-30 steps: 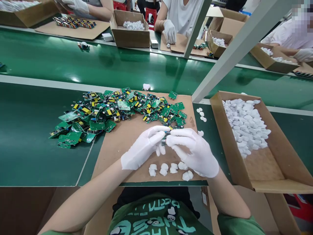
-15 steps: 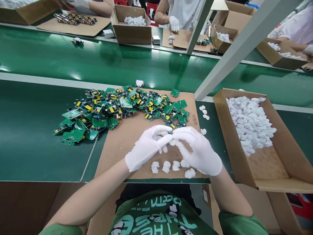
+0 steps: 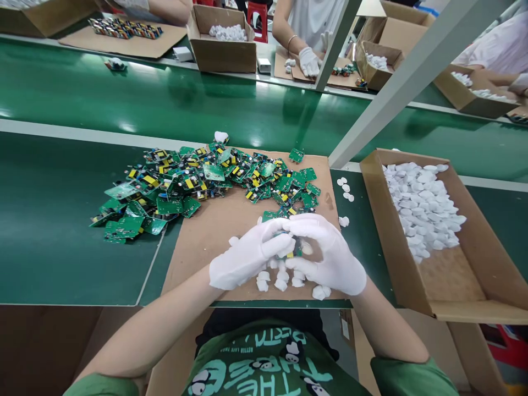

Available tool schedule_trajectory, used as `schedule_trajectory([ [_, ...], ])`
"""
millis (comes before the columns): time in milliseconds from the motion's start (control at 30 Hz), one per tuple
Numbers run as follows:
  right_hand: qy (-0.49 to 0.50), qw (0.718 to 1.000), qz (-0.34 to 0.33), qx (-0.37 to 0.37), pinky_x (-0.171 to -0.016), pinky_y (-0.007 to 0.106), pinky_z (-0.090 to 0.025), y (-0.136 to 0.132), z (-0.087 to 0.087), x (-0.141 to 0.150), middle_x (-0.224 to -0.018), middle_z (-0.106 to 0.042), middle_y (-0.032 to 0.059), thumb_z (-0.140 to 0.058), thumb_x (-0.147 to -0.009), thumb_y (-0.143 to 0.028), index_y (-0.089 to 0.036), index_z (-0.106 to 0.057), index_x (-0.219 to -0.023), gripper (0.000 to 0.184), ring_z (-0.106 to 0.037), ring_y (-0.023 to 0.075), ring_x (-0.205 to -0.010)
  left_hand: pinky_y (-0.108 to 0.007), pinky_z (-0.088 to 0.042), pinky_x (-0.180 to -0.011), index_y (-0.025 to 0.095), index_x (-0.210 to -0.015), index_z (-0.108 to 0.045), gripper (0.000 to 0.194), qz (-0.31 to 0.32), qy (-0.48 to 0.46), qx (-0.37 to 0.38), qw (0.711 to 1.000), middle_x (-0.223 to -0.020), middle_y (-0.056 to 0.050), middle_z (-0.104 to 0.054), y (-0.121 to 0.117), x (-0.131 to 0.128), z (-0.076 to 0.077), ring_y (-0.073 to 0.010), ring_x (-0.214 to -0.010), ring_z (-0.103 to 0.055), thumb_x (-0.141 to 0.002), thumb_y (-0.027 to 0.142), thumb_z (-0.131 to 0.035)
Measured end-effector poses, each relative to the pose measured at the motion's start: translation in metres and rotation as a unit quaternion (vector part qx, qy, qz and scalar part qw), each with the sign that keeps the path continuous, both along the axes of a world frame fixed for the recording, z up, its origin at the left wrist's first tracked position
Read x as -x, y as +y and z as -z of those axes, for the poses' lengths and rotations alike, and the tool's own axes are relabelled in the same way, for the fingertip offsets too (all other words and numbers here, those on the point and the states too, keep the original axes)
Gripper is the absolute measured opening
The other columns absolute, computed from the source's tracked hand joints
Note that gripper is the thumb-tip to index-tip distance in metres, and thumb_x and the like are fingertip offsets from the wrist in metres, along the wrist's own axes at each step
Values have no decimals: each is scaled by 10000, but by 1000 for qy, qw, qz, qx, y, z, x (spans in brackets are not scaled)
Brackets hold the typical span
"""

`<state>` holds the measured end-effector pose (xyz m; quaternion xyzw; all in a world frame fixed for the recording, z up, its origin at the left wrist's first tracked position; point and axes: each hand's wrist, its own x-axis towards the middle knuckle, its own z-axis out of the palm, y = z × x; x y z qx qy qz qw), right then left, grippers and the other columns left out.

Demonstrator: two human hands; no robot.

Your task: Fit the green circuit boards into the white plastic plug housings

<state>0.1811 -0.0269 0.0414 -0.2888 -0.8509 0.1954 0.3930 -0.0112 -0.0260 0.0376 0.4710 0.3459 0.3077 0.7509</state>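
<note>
Both hands, in white gloves, meet above the cardboard sheet (image 3: pixel 198 247). Between them is a green circuit board (image 3: pixel 295 252) with a yellow part, mostly covered by the fingers. My left hand (image 3: pixel 249 254) is closed on its left side, with a white piece at the fingertips. My right hand (image 3: pixel 336 256) curls round the other side, thumb below and fingers above. Beside the board shows a white pad (image 3: pixel 307 248). Under the hands lie several small white pads, among them a folded pad (image 3: pixel 321 292). Just beyond the fingers sits a heap of circuit boards (image 3: pixel 185 181).
An open cardboard box (image 3: pixel 462 311) of white pads stands at right, by a slanted metal post (image 3: pixel 396 77). Several white discs (image 3: pixel 345 188) lie beside the sheet. Across the green conveyor belt (image 3: pixel 173 99), co-workers' gloved hands (image 3: pixel 309 61) work among boxes.
My hands have turned and parted slightly, so more of the circuit board shows. White-topped pieces on the belt have shifted left. The co-worker's gloved hand opposite has moved right and down.
</note>
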Motion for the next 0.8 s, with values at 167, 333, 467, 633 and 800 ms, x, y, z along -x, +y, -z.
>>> schedule_trajectory([
  [167, -28, 999, -22, -8, -985, 436, -564, -1, -1, -2, -1174, -702, 114, -693, -934, -290, -208, -532, -1287, 397, -644, 247, -1167, -203, -478, -399, 173, -1162, -610, 399, 43, -39, 41, 997, -817, -36, -683, -5, -2, 2, -130, -529, -628, -900, 472, -635],
  [333, 26, 999, -6, -34, -941, 406, -593, -4, 2, 3, -1143, -714, 83, -697, -936, -291, -249, -531, -1226, 338, -661, 222, -1150, -188, -458, -357, 164, -1183, -595, 480, 43, -52, 51, 996, -806, -59, -695, -7, -2, 0, -141, -504, -640, -908, 558, -591],
  [467, -13, 995, -3, -103, -942, 441, -591, -7, -3, -1, -1163, -697, 117, -572, -1008, -303, -223, -566, -1177, 187, -636, 246, -1189, -174, -403, -377, 153, -1100, -599, 467, 100, -76, 35, 991, -717, -31, -661, -5, 3, -4, -92, -449, -542, -912, 580, -581],
  [633, -71, 985, -5, -156, -903, 455, -594, -9, -3, -9, -1201, -676, 161, -579, -1001, -254, -180, -576, -1169, 184, -612, 278, -1208, -181, -347, -369, 160, -1054, -583, 381, 115, -76, -14, 990, -667, -5, -642, -5, 6, -3, -70, -402, -465, -924, 518, -593],
  [800, -39, 992, -25, -122, -820, 361, -601, -6, -2, -5, -1065, -715, 79, -608, -988, -288, -214, -554, -1176, 208, -682, 201, -989, -209, -343, -481, 160, -806, -577, 201, 107, -57, -33, 992, -503, 64, -510, -8, 0, -5, -75, -455, -442, -817, 322, -695],
])
